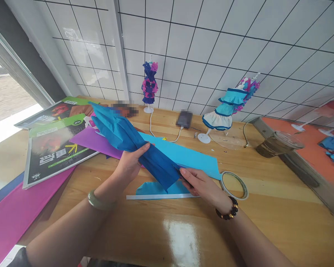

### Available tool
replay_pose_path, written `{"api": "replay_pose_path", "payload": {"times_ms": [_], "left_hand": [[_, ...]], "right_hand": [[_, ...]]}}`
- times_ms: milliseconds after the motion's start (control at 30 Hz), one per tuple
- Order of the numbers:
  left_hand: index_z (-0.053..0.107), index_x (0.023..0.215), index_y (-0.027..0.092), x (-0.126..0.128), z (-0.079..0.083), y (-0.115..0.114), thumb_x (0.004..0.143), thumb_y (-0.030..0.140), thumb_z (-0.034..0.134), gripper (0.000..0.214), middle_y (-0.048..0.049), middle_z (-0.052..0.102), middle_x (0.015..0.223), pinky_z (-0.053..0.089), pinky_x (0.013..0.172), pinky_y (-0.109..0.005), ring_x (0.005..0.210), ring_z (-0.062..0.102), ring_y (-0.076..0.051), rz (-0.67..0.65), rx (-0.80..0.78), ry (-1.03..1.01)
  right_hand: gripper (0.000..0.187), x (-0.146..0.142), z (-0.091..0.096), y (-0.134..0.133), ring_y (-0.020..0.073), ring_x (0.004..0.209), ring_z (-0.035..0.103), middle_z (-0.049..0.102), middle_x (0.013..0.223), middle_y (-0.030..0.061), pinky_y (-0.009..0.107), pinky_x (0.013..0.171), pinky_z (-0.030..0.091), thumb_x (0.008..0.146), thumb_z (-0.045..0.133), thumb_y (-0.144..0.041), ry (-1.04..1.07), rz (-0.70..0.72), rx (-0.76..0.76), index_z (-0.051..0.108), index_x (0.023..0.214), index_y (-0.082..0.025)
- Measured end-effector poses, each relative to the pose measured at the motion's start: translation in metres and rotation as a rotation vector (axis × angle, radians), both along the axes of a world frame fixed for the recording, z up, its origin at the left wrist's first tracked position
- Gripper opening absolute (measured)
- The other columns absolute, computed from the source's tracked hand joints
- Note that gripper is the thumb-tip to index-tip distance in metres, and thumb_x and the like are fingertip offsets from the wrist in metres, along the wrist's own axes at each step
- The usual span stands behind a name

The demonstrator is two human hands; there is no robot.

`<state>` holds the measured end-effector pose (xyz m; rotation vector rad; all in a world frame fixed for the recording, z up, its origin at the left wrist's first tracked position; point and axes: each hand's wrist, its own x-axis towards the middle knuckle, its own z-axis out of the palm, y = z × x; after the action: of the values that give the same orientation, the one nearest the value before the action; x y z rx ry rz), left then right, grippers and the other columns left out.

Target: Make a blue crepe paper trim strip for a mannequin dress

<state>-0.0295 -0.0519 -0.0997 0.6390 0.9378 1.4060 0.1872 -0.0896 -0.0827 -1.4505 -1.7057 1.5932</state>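
Note:
My left hand grips a long piece of dark blue crepe paper near its middle, thumb on top. The paper's far end fans out to the upper left, and its near end slants down to the right. My right hand is closed around dark scissors, mostly hidden by the fingers, with the blades at the paper's right edge. Below the paper, a small light blue crepe piece lies on the table along a white strip. A broad light blue sheet lies behind.
A tape roll lies right of my right hand. Two small dress stands stand by the tiled wall. Printed packages and purple and pink sheets lie left. A cup stands at the right.

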Motion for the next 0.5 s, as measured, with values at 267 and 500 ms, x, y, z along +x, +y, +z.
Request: {"api": "replay_pose_path", "payload": {"times_ms": [267, 500], "left_hand": [[0.069, 0.084, 0.016, 0.0008, -0.0015, -0.0016, 0.064, 0.027, 0.075, 0.024, -0.0063, 0.070, 0.089, 0.053, 0.072, -0.029, 0.084, 0.063, -0.019, -0.007, 0.018, -0.006], [0.069, 0.084, 0.015, 0.0009, -0.0015, -0.0007, 0.062, 0.028, 0.076, 0.027, -0.0071, 0.070, 0.090, 0.053, 0.071, -0.030, 0.083, 0.063, -0.019, -0.009, 0.010, -0.002]], "right_hand": [[0.048, -0.0010, 0.0005, -0.0017, 0.0068, 0.049, 0.022, 0.027, 0.057, -0.0060, 0.023, 0.043, 0.015, 0.081, 0.039, -0.065, 0.037, -0.016, -0.022, 0.031, 0.064, -0.020], [0.047, -0.0012, 0.0022, -0.0025, 0.0067, 0.049, 0.021, 0.026, 0.057, -0.0062, 0.023, 0.043, 0.015, 0.081, 0.040, -0.063, 0.036, -0.017, -0.013, 0.031, 0.064, -0.020]]}}
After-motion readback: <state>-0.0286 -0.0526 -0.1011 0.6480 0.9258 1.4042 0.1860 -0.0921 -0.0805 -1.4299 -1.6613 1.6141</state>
